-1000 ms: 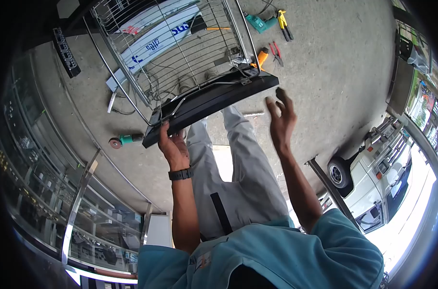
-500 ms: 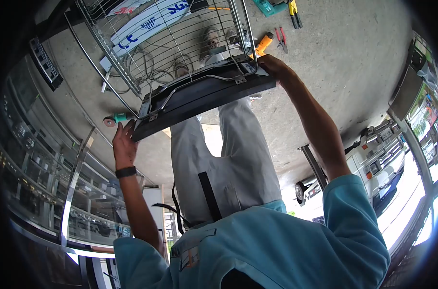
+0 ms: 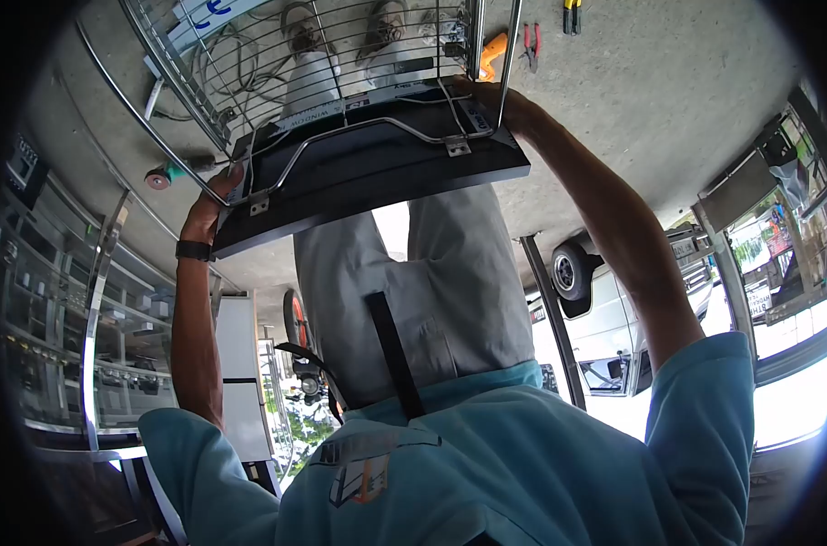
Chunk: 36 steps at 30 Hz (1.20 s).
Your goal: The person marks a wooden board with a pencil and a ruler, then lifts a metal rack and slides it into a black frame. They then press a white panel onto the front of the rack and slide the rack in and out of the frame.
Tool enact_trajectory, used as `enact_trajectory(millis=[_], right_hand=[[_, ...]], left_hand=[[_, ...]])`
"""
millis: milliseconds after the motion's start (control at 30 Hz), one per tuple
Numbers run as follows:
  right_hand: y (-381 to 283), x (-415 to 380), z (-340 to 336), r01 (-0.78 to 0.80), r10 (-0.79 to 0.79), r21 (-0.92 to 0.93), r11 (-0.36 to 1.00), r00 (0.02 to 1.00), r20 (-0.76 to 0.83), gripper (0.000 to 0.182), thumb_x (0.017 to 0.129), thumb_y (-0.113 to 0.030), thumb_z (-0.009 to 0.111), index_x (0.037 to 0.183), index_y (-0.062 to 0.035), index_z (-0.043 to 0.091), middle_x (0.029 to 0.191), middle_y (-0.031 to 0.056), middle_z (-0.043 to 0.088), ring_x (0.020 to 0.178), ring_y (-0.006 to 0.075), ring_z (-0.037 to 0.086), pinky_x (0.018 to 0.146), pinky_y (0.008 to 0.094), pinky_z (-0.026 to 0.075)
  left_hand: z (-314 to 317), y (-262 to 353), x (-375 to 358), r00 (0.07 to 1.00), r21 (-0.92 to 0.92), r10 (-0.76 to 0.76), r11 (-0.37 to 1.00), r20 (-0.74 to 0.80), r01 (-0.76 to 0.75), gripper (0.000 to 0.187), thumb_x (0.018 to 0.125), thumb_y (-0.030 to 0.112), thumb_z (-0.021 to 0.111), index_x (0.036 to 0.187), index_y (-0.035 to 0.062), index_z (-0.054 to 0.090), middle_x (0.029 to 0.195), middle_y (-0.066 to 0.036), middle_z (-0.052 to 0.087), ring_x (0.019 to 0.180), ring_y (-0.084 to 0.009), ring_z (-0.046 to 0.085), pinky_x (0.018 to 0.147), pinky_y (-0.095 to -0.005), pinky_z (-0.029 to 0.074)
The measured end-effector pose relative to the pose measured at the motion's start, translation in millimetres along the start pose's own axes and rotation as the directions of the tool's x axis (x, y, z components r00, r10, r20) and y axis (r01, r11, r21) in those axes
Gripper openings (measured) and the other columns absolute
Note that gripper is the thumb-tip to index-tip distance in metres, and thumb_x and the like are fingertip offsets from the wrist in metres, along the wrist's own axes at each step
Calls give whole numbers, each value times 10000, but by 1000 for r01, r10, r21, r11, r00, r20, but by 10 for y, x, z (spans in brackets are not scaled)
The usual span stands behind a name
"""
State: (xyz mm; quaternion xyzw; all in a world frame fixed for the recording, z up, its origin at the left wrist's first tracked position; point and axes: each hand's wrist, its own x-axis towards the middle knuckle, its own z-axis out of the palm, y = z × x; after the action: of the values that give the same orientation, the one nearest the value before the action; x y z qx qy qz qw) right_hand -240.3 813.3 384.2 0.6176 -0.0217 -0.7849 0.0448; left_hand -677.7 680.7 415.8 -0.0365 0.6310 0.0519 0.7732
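A black panel (image 3: 377,187) with chrome wire handles and small metal brackets (image 3: 457,146) is in front of my legs. It is joined to a chrome wire basket (image 3: 277,55) that extends beyond it. My left hand (image 3: 211,205), with a black band at the wrist, grips the panel's left end, thumb on the upper side. At the far right corner my right hand (image 3: 500,102) closes around the panel's edge beside the basket's rod. Its fingertips are partly hidden by the panel and wire.
On the concrete floor lie an angle grinder (image 3: 167,175), an orange tool (image 3: 493,53), red-handled pliers (image 3: 531,47), a yellow-handled tool (image 3: 572,16) and a loose cable (image 3: 222,64). Glass-fronted cabinets (image 3: 49,318) stand at left. A vehicle (image 3: 604,309) is at right.
The panel and basket have tilted, so more of the panel's face shows. My left hand has shifted left and now wraps the panel's end; my right hand has moved slightly along with it.
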Motion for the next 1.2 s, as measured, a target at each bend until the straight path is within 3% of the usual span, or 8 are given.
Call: enact_trajectory(millis=[133, 267, 400, 467, 567, 900, 1000, 1200], right_hand=[[-251, -316, 405, -77, -34, -463, 883, 973, -227, 451, 806, -418, 622, 994, -9, 612, 850, 66, 626, 717, 100, 584, 605, 228, 467], [227, 325, -233, 207, -300, -448, 870, 942, -147, 425, 796, -449, 627, 901, -39, 667, 809, 47, 625, 714, 89, 564, 601, 234, 429], [49, 73, -7, 18, -219, -526, 850, 921, -322, 445, 797, -459, 624, 916, -32, 664, 802, 43, 622, 703, 78, 554, 598, 231, 422], [105, 226, -47, 267, -403, -489, 831, 894, -197, 457, 796, -465, 623, 899, -22, 670, 777, 43, 623, 693, 76, 552, 594, 235, 420], [-173, -151, 234, -95, -188, -584, 806, 895, -405, 457, 794, -467, 626, 877, -20, 676, 745, 50, 622, 671, 75, 550, 586, 238, 421], [-153, -142, 201, -89, -204, -608, 789, 895, -397, 451, 791, -438, 630, 902, -2, 671, 752, 66, 624, 688, 111, 568, 604, 250, 430], [-2, -15, -8, 163, -311, -495, 854, 922, -232, 545, 853, -503, 460, 955, 2, 640, 813, 101, 635, 738, 142, 593, 640, 270, 452], [12, 67, -172, 109, -164, -306, 946, 973, -160, 385, 850, -353, 541, 1002, -5, 604, 885, 61, 611, 778, 134, 571, 681, 289, 469]], left_hand=[[68, 147, 131, 995, 433, -4, 900, -101, 48, 843, 731, 641, 561, 1208, -50, 482, 1156, -144, 532, 1060, -212, 482, 919, -299, 335], [50, 174, 329, 983, 474, 51, 880, -178, 40, 840, 714, 659, 559, 1156, -55, 533, 1154, -193, 538, 1081, -236, 490, 931, -311, 339], [84, 221, 364, 985, 411, 149, 906, -90, -100, 825, 709, 637, 581, 1153, -58, 535, 1150, -199, 540, 1078, -240, 494, 929, -313, 344], [36, 202, 419, 987, 419, 120, 906, -110, -64, 768, 715, 599, 605, 1132, -44, 557, 1122, -173, 561, 1049, -212, 505, 915, -302, 354], [15, 188, 433, 981, 412, 146, 908, -124, -83, 735, 709, 588, 622, 1108, -28, 578, 1097, -138, 579, 1026, -184, 507, 903, -294, 362], [-114, 100, 374, 988, 433, 101, 901, -118, -40, 626, 757, 488, 637, 1162, 21, 538, 1104, -79, 579, 972, -165, 545, 861, -284, 387], [-200, 183, 151, 982, -166, -15, 985, 190, 47, 545, 762, 374, 670, 1155, 35, 506, 1040, -55, 592, 934, -151, 566, 823, -279, 436], [-494, -48, 444, 993, -411, -53, 907, 105, 92, 340, 828, 323, 592, 1035, 55, 560, 957, -51, 598, 813, -143, 569, 738, -270, 472]])
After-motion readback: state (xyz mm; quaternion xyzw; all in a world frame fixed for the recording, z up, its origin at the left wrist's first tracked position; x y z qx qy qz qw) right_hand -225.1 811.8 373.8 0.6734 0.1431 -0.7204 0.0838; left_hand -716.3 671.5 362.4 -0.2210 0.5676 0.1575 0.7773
